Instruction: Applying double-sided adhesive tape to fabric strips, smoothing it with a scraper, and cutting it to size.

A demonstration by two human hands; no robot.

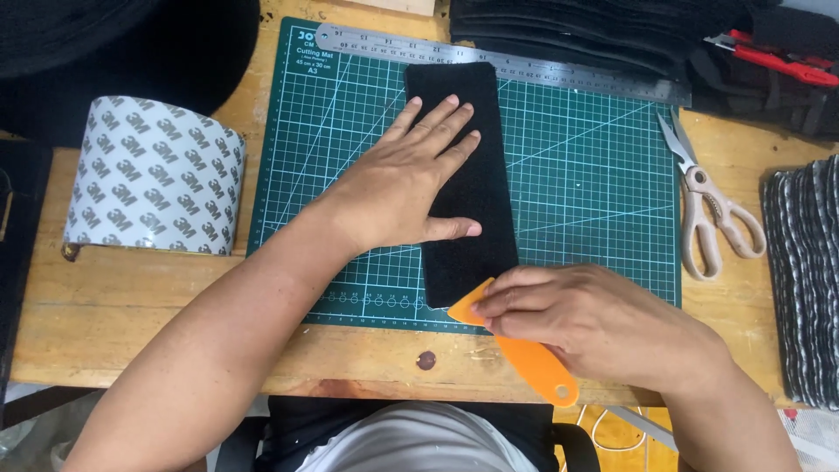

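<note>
A long black fabric strip [470, 236] lies upright on the green cutting mat [594, 175]. My left hand [406, 179] presses flat on the strip's upper half, fingers spread. My right hand [585, 319] grips an orange plastic scraper [529, 358], whose blade edge touches the strip's near end. The scraper's handle sticks out past the table's front edge.
A steel ruler [524, 63] lies along the mat's far edge. Scissors [712, 210] rest right of the mat. A large roll of tape with white printed liner [153, 179] sits at the left. Stacks of black fabric [804, 280] stand at right and behind, with a red cutter [773, 57].
</note>
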